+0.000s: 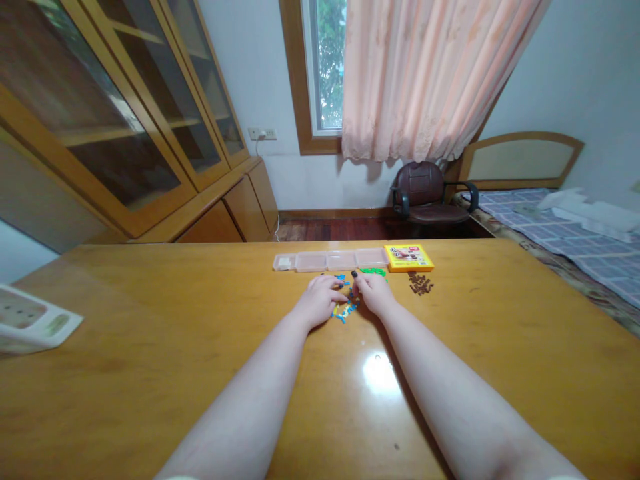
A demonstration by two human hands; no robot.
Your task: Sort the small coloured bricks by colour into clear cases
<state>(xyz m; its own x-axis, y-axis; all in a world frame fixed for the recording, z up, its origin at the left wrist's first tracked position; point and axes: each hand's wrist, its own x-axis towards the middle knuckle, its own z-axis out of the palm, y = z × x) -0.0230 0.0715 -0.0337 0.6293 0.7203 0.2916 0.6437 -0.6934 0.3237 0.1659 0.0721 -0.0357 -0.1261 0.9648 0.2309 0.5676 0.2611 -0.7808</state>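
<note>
My left hand [320, 299] rests over a scatter of small blue, yellow and pale pieces [346, 311], its fingers stretched out and apart, touching the table among them. Opposite it, my right hand [375, 293] has its fingers curled together at the right side of this scatter. Whatever lies between those fingertips is too small to tell. A dark spot shows at the right fingertips, perhaps a nail. Just beyond the right hand sits a pile of green pieces [373, 271], partly covered by it. Farther right is a pile of brown pieces [421, 284].
Clear plastic trays [341, 261] stand in a row behind the hands, with a yellow box [409, 259] at their right end. A white power strip [37, 320] lies at the table's left edge. Beyond the wooden table [200, 300] are a chair [430, 190] and a bed.
</note>
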